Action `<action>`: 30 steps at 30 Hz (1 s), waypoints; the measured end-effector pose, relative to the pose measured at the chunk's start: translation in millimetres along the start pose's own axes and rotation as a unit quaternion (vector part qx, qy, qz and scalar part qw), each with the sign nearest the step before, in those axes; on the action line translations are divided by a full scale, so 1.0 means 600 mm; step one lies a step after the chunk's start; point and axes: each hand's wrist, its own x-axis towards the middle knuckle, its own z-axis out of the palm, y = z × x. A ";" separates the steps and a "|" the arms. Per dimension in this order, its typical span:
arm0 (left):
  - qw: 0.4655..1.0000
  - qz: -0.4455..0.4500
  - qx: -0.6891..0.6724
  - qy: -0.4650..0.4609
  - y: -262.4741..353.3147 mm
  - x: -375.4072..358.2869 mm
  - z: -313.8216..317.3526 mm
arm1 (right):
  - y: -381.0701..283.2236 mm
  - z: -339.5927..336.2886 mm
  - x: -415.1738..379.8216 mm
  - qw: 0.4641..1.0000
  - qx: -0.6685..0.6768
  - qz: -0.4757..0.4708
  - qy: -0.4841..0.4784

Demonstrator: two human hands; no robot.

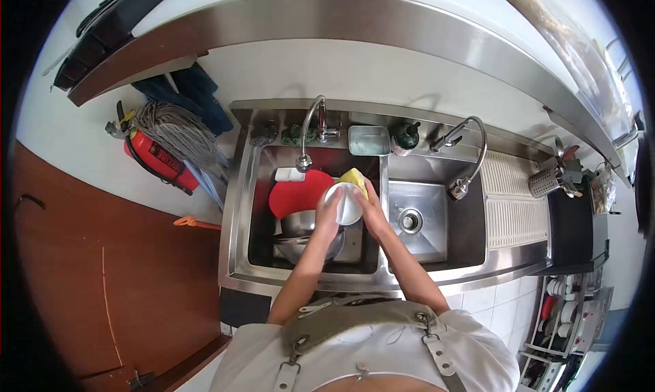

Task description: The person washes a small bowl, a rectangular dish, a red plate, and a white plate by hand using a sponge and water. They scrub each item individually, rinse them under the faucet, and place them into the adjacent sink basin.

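Over the left sink basin (258,214), my left hand (326,213) grips a small white bowl (348,209) whose inside faces up toward me. My right hand (372,211) is closed round a yellow sponge (354,178), pressed against the bowl's far right side. Some of the fingers are hidden behind the bowl. Below the hands lie a round red item (293,195), perhaps a board or tray, and stainless steel bowls (298,223), partly covered by my left forearm. A white rectangular piece (290,174) rests at the red item's far edge.
A flexible faucet (303,161) hangs over the left basin, another (458,187) over the right basin (423,238). Behind them stand a metal tray (369,141) and a dark green bottle (406,138). Rightward are a ridged drainboard (516,218) and a utensil holder (544,182); a steel shelf (355,17) runs overhead.
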 end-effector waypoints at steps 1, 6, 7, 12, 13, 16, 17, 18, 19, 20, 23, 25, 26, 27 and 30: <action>0.999 0.038 -0.004 0.016 -0.003 0.000 0.010 | 0.002 0.004 -0.005 1.000 0.017 0.014 0.013; 0.983 0.094 -0.113 0.110 -0.029 -0.008 0.056 | 0.021 0.001 -0.004 0.998 0.044 0.018 0.038; 0.975 0.080 -0.133 0.158 -0.030 -0.014 0.068 | 0.016 0.005 -0.015 0.999 -0.010 -0.008 0.033; 0.976 0.056 -0.079 0.195 -0.038 -0.004 0.058 | -0.003 -0.016 -0.017 0.995 -0.071 -0.043 0.063; 0.993 0.045 -0.022 0.110 -0.031 -0.001 0.036 | -0.033 -0.032 -0.017 0.988 -0.150 0.041 0.001; 0.998 0.063 0.025 -0.002 -0.021 0.001 0.042 | -0.015 -0.058 -0.013 0.955 -0.272 0.094 -0.074; 0.992 0.077 0.056 0.083 -0.034 0.008 0.044 | 0.002 -0.046 -0.016 0.966 -0.249 0.071 0.018; 0.978 0.091 0.087 0.166 -0.045 0.012 0.046 | 0.016 -0.032 -0.021 0.967 -0.224 0.047 0.110; 0.980 0.096 0.087 0.151 -0.042 0.010 0.052 | 0.026 -0.020 -0.027 0.971 -0.179 0.007 0.157; 0.981 0.092 0.087 0.147 -0.044 0.011 0.051 | 0.033 -0.009 -0.036 0.976 -0.106 0.019 0.189; 0.980 0.110 0.140 0.092 -0.052 0.015 0.036 | 0.097 -0.011 -0.045 0.964 -0.143 -0.114 0.193; 0.970 0.133 0.192 0.068 -0.054 0.005 0.027 | 0.093 -0.042 -0.055 0.973 -0.188 -0.015 0.130; 0.956 0.162 0.239 0.049 -0.054 0.001 0.020 | 0.088 -0.061 -0.058 0.968 -0.231 0.083 0.056; 0.930 0.194 0.309 0.042 -0.053 0.000 0.011 | 0.072 -0.074 -0.058 0.952 -0.292 0.087 0.032; 0.878 0.252 0.406 0.018 -0.059 -0.003 0.005 | 0.057 -0.087 -0.057 0.917 -0.397 0.040 0.025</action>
